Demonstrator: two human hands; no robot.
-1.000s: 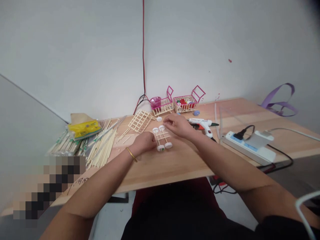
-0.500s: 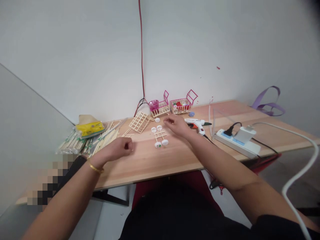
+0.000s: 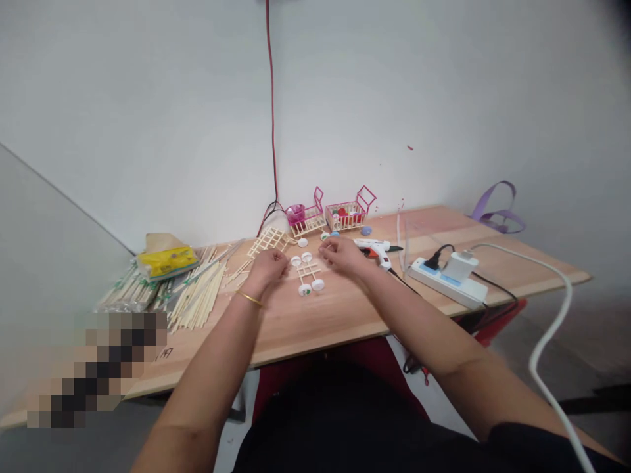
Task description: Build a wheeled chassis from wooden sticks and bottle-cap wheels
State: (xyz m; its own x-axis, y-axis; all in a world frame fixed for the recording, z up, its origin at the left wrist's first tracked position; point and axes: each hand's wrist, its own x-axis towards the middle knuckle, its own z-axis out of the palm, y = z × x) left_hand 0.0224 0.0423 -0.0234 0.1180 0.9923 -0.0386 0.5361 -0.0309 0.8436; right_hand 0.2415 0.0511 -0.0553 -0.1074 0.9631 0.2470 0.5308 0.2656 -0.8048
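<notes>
A small stick frame with white cap wheels [image 3: 306,272] lies on the wooden table [image 3: 345,315]. My left hand [image 3: 267,267] rests just left of it with its fingers curled in; what they hold, if anything, is hidden. My right hand [image 3: 340,253] sits just right of the frame, fingers bent in a pinch near its far wheel. A stick lattice panel [image 3: 269,241] lies behind my left hand. A white glue gun [image 3: 374,248] lies to the right of my right hand.
A heap of bamboo sticks [image 3: 172,292] and a yellow tissue pack [image 3: 166,257] lie at the left. Two pink stick baskets [image 3: 329,215] stand by the wall. A power strip [image 3: 451,279] with a plug and cables sits at the right, near a purple ribbon [image 3: 495,211].
My left hand, which had drawn back to the left half a second ago, has come back beside the wheeled frame. The view has pulled back and shifted.
</notes>
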